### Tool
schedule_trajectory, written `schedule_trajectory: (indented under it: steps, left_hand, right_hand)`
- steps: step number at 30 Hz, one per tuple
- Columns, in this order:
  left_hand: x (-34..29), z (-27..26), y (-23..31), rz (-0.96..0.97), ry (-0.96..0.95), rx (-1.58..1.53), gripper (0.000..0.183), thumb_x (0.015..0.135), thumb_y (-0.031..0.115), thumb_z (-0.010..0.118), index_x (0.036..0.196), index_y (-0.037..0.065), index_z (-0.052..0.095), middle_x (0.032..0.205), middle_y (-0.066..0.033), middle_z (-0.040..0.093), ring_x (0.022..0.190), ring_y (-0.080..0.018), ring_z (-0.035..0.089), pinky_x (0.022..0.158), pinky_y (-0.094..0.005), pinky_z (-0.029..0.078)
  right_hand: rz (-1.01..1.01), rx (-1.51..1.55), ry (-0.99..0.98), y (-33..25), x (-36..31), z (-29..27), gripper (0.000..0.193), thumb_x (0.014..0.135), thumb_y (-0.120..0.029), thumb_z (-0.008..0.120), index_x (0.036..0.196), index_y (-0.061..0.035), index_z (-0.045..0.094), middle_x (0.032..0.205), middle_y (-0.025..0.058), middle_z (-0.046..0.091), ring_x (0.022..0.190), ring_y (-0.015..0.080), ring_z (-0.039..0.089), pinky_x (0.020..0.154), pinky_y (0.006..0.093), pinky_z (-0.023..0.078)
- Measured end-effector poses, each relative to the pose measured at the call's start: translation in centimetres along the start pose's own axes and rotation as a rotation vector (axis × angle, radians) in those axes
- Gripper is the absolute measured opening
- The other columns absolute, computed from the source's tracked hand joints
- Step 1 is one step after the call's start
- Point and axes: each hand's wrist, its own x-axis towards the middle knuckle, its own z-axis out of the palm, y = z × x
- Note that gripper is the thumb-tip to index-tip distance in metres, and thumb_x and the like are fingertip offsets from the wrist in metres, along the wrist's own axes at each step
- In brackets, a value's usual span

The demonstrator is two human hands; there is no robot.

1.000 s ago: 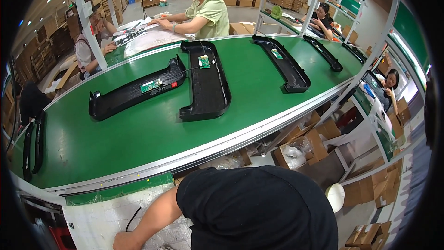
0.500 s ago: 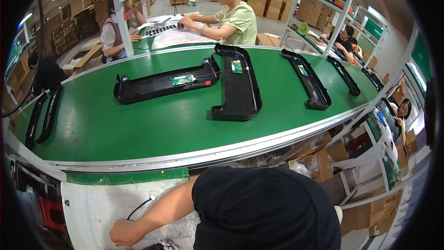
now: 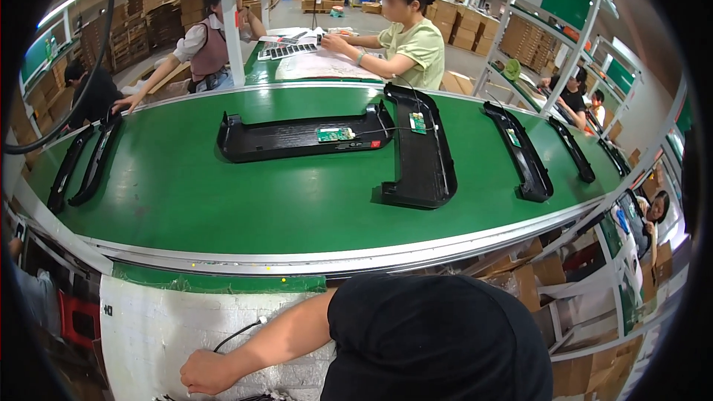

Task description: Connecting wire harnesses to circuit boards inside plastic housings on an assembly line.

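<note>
My left hand (image 3: 206,371) reaches down to the lower left, below the belt's near edge. It rests on a white foam sheet (image 3: 145,327) with its fingers curled, beside a thin black cable (image 3: 236,334). Whether it holds anything is hidden. My right hand is out of view behind my black shirt. On the green conveyor belt (image 3: 186,200) lie two long black plastic housings, one lying crosswise (image 3: 286,141) and one lengthwise (image 3: 423,167). Each carries a small green circuit board (image 3: 334,134).
More black housings lie at the belt's right (image 3: 523,156) and left (image 3: 82,167) ends. A person in a green shirt (image 3: 420,44) and another in a vest (image 3: 208,44) work across the belt. Cardboard boxes (image 3: 520,282) stand at my right, with other people seated beyond.
The whole scene has slid to the right in the picture, the housings and the far workers alike. My left hand stays at the same spot on the foam sheet.
</note>
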Motion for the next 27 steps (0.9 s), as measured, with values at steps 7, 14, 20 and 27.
schedule_trajectory:
  steps: [7, 14, 20, 27]
  left_hand:
    - [-0.9, 0.6, 0.4, 0.006, 0.019, -0.170, 0.066, 0.084, 0.030, 0.055, 0.131, -0.006, 0.025, 0.122, -0.0300, 0.042, 0.109, -0.0402, 0.048, 0.095, -0.0494, 0.039]
    - [-1.0, 1.0, 2.1, -0.171, 0.019, -0.113, 0.064, 0.086, 0.029, 0.052, 0.131, -0.007, 0.025, 0.125, -0.0297, 0.040, 0.113, -0.0392, 0.045, 0.097, -0.0492, 0.037]
    - [-0.8, 0.8, 2.0, -0.132, 0.010, -0.113, 0.060, 0.088, 0.027, 0.049, 0.131, -0.008, 0.024, 0.125, -0.0294, 0.040, 0.114, -0.0380, 0.044, 0.100, -0.0472, 0.034]
    - [-0.5, 0.0, 1.6, -0.144, -0.066, -0.242, 0.060, 0.090, 0.029, 0.049, 0.131, -0.005, 0.023, 0.126, -0.0275, 0.038, 0.117, -0.0347, 0.041, 0.103, -0.0469, 0.029]
  right_hand:
    - [-0.047, 0.013, -0.048, 0.5, 0.2, -0.2, 0.019, 0.075, -0.021, 0.058, 0.067, -0.0040, 0.058, 0.068, 0.0106, 0.057, 0.065, 0.0330, 0.057, 0.058, 0.0430, 0.046]
    - [-0.046, 0.048, -0.042, 0.3, 0.3, -0.3, 0.018, 0.075, -0.020, 0.058, 0.066, -0.0042, 0.057, 0.067, 0.0097, 0.056, 0.064, 0.0320, 0.057, 0.057, 0.0425, 0.045]
    - [-0.075, 0.065, -0.038, 0.5, 0.5, -0.3, 0.016, 0.074, -0.019, 0.059, 0.066, -0.0049, 0.057, 0.067, 0.0088, 0.055, 0.064, 0.0305, 0.057, 0.056, 0.0412, 0.044]
    - [-0.076, 0.107, -0.005, 0.4, 0.7, -0.2, 0.019, 0.072, -0.019, 0.057, 0.062, -0.0033, 0.057, 0.065, 0.0125, 0.057, 0.063, 0.0334, 0.058, 0.057, 0.0428, 0.046]
